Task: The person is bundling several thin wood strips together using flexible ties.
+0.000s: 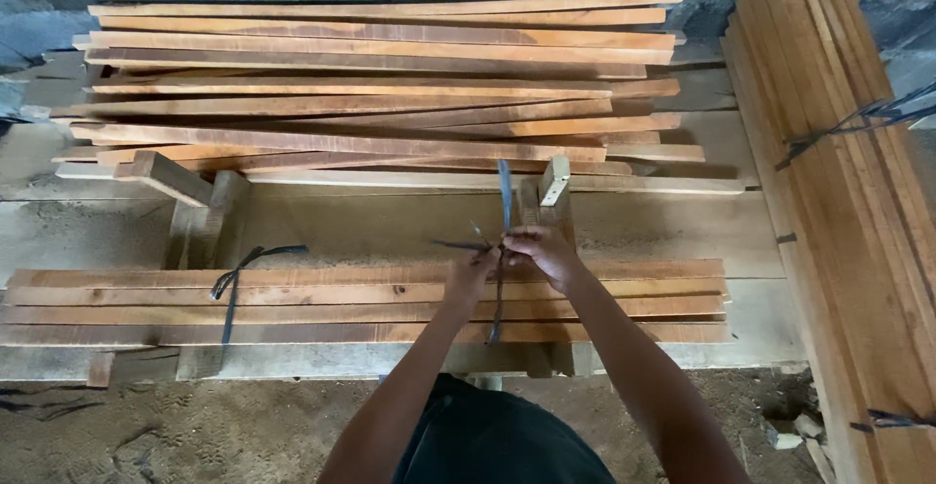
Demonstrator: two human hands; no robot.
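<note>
Both hands, left [466, 277] and right [539, 250], grasp a dark strap [503, 213] over bundled orange-brown slats [624, 301].

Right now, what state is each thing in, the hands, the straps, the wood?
Left hand: pinching the dark strap's ends, on top of the bundle.
Right hand: gripping the same strap, one end sticking up.
Right strap: around the bundle, ends loose, not yet knotted.
Left strap: tied, ends lying flat.
Bundle: slats stacked flat, aligned.
Loose slats: piled unevenly, unbound.
Side stack: bound with dark ties.
</note>
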